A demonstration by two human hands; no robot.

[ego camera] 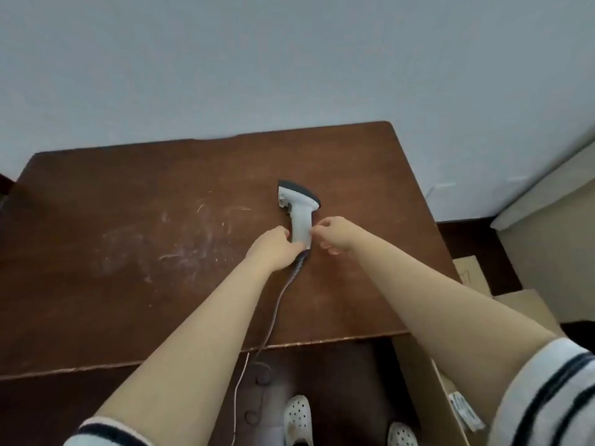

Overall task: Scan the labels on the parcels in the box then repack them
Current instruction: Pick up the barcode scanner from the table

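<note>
A white barcode scanner (301, 217) with a dark head lies flat on the brown table (128, 252), handle pointing toward me. My left hand (273, 247) grips the bottom of the handle from the left. My right hand (333, 235) pinches the handle's right edge with thumb and forefinger, its other fingers curled. The scanner's grey cable (273, 313) runs from the handle over the table's front edge. An open cardboard box (418, 381) stands on the floor at the lower right. A parcel with a white label (463, 412) shows inside it, mostly hidden by my right arm.
The table stands against a pale wall (289, 59) and has scratch marks left of centre. Cardboard flaps (470, 272) stick out past the table's right edge. My feet in white perforated shoes (297, 416) stand under the front edge.
</note>
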